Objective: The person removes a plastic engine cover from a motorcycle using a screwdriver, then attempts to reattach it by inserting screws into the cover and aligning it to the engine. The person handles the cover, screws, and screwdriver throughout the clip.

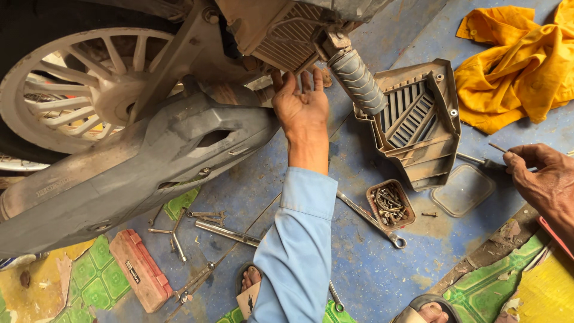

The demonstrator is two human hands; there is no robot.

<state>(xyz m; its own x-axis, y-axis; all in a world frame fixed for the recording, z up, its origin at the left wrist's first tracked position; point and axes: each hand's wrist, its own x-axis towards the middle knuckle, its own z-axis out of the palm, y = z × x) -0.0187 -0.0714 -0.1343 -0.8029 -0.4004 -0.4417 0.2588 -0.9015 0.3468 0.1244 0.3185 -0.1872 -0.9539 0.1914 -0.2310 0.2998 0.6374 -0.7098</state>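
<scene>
My left hand [303, 107], fingers spread, reaches under the scooter beside the exhaust [137, 161]. My right hand [541, 173] pinches a thin tool [497, 147]. On the floor, a small brown tray [390, 205] holds bolts; its clear lid [462, 190] lies beside.

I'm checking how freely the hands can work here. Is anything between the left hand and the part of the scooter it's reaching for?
Nothing visible. The left hand already has its fingertips up against the scooter's underside, between the exhaust muffler and the ribbed footpeg. The footpeg sits just beside it, not in its way.
</scene>
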